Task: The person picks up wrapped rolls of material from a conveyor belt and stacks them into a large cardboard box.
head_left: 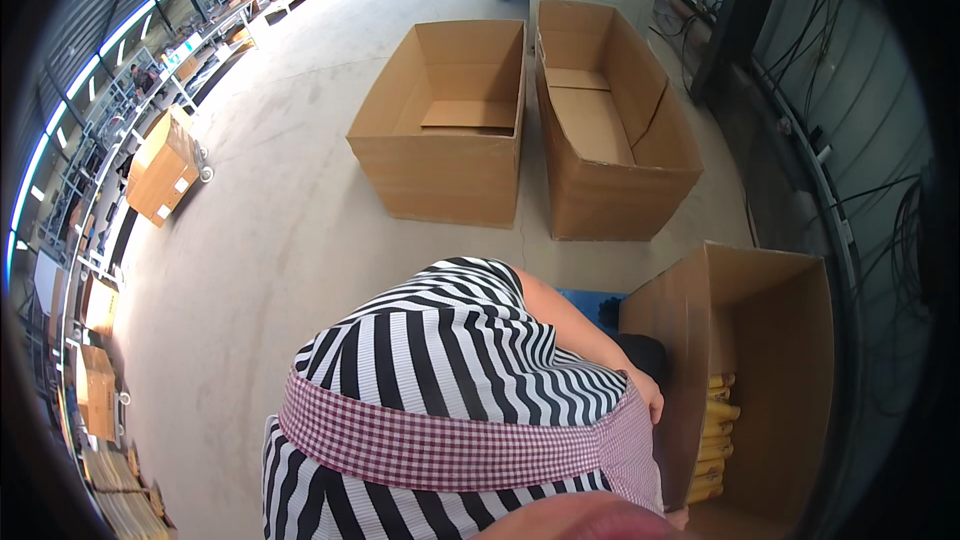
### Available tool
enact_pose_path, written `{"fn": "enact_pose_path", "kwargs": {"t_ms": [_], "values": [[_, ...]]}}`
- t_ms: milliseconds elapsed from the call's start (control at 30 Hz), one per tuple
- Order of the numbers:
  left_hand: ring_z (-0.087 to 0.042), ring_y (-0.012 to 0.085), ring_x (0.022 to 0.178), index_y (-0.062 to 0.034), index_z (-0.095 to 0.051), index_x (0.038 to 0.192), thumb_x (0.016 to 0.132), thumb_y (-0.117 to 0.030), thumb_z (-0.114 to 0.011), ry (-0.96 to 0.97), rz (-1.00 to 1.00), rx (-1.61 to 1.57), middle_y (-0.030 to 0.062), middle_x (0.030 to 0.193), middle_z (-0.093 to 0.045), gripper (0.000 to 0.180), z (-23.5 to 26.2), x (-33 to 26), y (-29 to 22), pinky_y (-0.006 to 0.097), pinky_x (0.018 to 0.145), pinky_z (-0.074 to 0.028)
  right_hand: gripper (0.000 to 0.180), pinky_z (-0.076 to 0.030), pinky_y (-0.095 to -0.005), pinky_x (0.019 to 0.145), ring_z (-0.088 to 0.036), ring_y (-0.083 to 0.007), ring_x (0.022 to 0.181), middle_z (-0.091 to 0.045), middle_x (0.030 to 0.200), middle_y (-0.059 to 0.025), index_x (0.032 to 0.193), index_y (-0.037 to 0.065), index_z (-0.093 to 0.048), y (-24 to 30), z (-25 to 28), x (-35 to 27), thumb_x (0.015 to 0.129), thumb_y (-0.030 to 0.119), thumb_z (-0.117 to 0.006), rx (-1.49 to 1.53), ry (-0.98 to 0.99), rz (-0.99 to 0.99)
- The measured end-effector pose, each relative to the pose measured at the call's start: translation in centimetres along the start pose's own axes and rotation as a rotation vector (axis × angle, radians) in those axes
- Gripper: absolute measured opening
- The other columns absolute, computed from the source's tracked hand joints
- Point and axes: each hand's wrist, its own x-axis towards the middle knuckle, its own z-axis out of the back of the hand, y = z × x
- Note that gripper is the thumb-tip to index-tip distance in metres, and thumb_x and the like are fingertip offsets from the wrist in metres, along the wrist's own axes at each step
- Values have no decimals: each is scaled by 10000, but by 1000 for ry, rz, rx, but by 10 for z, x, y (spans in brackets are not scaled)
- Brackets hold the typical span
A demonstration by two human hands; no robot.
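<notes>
My left arm reaches down from a black-and-white striped sleeve. My left hand (pixel 648 400) hangs beside the outer wall of a tall cardboard box (pixel 765 258) on the right, close to dark trousers. Its fingers point downward and show only in part, so their grip is unclear. Only a small patch of my right hand (pixel 677 518) seems to show at the near corner of that box; its fingers are hidden. Inside the box, several yellow tube-like packages (pixel 716 430) lie stacked against the left wall. A checked pink apron (pixel 430 435) crosses the striped shirt.
Two large open cardboard boxes stand ahead, a left one (pixel 455 175) and a right one (pixel 610 195). A blue object (pixel 590 305) lies behind the near box. Cables (pixel 905 230) hang along the right wall. Cartons on a trolley (pixel 165 175) and workbenches with people line the left.
</notes>
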Motion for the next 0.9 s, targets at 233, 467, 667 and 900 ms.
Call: {"fn": "enact_pose_path", "kwargs": {"t_ms": [233,467,667,900], "values": [[-617,290,1193,20,-587,1327,900,-394,-709,-18,-8,14,188,1273,-654,607,-3,0,0,384,982,-498,278,-466,-559,749,-583,-468,846,-617,909,-242,923,-21,-658,5,2,7,730,178,-640,5,-14,12],[-626,292,1175,26,-582,1326,901,-391,-704,8,4,-11,186,1248,-665,608,-1,2,-1,389,968,-502,227,-470,-556,716,-584,-474,803,-618,856,-243,883,-22,-660,3,5,6,714,128,-633,8,-27,11],[-639,197,1056,7,-598,1316,971,-283,-614,-47,10,-229,122,1183,-684,451,25,-22,-85,321,919,-510,186,-473,-553,688,-585,-478,766,-619,812,-245,850,-22,-661,-10,11,-1,701,85,-627,0,-61,-9],[-562,187,1169,-16,-531,1410,1085,-435,-389,293,-1015,-450,105,1276,-637,550,46,-84,-278,343,1028,-438,49,-470,-509,717,-600,-396,770,-619,765,-172,734,53,-614,19,33,6,699,82,-632,134,-123,-125]]}}
